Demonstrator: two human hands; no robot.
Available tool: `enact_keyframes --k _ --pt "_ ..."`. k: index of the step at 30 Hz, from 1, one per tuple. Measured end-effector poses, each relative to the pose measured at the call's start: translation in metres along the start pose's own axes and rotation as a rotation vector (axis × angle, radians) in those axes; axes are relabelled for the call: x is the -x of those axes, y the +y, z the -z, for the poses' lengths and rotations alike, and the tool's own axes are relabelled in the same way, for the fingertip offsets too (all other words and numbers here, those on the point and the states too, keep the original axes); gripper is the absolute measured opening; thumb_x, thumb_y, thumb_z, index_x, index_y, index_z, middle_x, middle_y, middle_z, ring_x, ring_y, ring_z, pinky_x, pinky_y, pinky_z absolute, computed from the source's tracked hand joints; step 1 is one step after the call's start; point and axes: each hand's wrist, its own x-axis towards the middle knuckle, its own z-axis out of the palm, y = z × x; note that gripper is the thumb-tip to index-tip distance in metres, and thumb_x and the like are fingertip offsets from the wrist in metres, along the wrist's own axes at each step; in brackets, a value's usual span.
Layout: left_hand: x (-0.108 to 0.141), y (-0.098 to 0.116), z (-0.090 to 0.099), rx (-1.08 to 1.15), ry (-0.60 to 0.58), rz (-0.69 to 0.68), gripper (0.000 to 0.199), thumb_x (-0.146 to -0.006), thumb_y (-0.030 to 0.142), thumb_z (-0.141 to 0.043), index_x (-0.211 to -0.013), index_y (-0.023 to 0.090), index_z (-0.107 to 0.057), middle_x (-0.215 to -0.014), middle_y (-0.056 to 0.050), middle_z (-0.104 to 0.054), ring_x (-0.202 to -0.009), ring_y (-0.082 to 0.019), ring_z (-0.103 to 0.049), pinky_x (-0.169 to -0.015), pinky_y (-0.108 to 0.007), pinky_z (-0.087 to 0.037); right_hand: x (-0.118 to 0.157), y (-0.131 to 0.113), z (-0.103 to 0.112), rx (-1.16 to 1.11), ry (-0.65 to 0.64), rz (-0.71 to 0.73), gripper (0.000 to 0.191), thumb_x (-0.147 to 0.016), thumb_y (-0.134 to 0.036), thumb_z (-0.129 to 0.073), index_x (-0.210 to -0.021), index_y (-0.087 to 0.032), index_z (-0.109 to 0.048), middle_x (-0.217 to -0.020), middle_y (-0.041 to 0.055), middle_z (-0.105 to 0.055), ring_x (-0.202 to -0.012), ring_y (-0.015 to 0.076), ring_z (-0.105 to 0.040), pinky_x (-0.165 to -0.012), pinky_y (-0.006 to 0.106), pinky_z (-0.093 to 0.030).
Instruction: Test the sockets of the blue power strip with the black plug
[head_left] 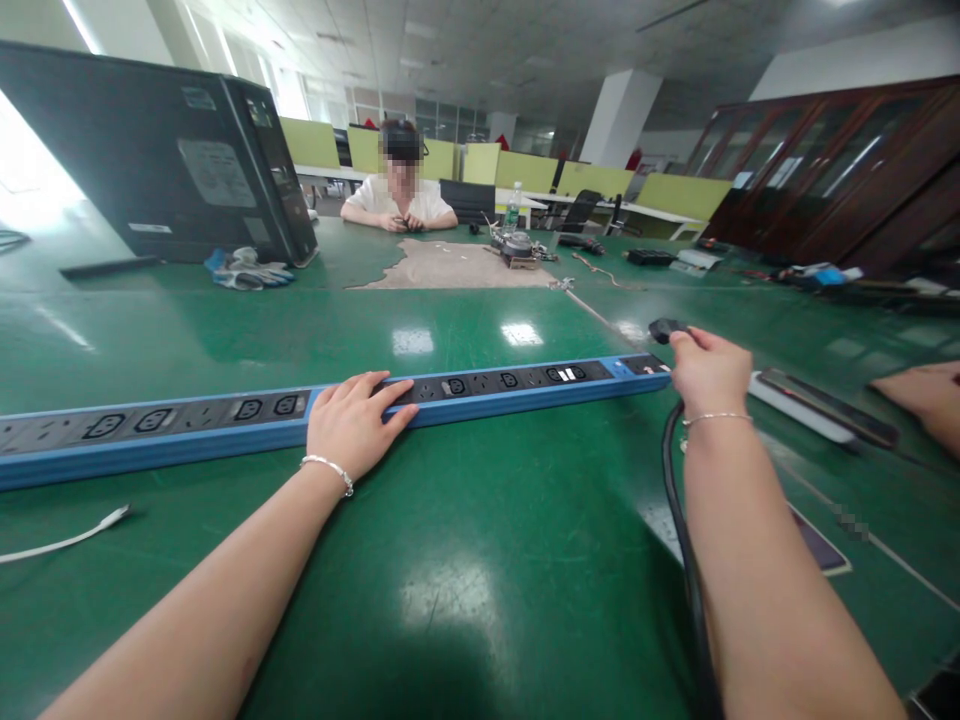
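Note:
A long blue power strip (480, 385) with black sockets of several shapes lies across the green table. My left hand (361, 415) rests on top of the strip near its middle, fingers spread over the sockets. Beyond the strip's right end, my right hand (711, 370) grips a black power plug (667, 330) between thumb and fingers. The plug points left and sits apart from the strip. From that hand a thick black cord (679, 520) hangs down along my forearm. The end face of the plug is too small to make out.
A large black computer case (150, 165) stands at the back left, with gloves (251, 268) before it. Across the table (480, 520) sits a person (401, 190). Another person's hand (919, 395) lies at the right near a phone (821, 400). A white cable (71, 545) is at the left.

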Motion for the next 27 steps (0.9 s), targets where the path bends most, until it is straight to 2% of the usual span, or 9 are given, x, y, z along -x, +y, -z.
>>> enact_keyframes --k 3,8,13,27 --pt "0.000 0.001 0.001 -0.002 -0.010 0.010 0.044 -0.088 0.055 -0.035 -0.121 0.037 -0.058 -0.129 -0.002 -0.057 -0.119 -0.023 -0.050 -0.098 -0.041 -0.036 0.004 -0.001 -0.002 -0.037 0.051 -0.091 0.044 -0.079 -0.034 -0.055 -0.114 -0.010 -0.066 -0.108 0.0145 -0.068 -0.097 0.0245 -0.063 -0.085 0.027 -0.046" --pt "-0.001 0.001 0.001 0.003 -0.013 0.014 0.043 -0.088 0.055 -0.036 -0.120 0.037 -0.058 -0.129 -0.001 -0.057 -0.119 -0.023 -0.049 -0.098 -0.041 -0.036 0.008 0.006 -0.012 0.090 -0.071 -0.044 0.039 -0.079 -0.034 -0.055 -0.111 -0.016 -0.068 -0.106 0.0112 -0.069 -0.100 0.0271 -0.062 -0.086 0.036 -0.046" --pt "0.000 0.000 0.000 0.001 -0.005 0.012 0.044 -0.088 0.055 -0.035 -0.121 0.037 -0.058 -0.129 -0.002 -0.057 -0.120 -0.023 -0.049 -0.098 -0.042 -0.035 0.006 0.019 -0.021 0.167 -0.161 -0.038 0.041 -0.080 -0.034 -0.053 -0.114 -0.016 -0.067 -0.108 0.0114 -0.068 -0.101 0.0265 -0.061 -0.086 0.034 -0.046" --pt "0.000 0.001 0.001 0.011 -0.002 0.009 0.044 -0.088 0.055 -0.035 -0.121 0.036 -0.059 -0.129 -0.002 -0.057 -0.119 -0.024 -0.050 -0.098 -0.042 -0.035 0.002 0.025 -0.028 0.112 -0.153 -0.077 0.041 -0.080 -0.034 -0.056 -0.114 -0.016 -0.067 -0.111 0.0102 -0.067 -0.104 0.0257 -0.061 -0.090 0.034 -0.045"
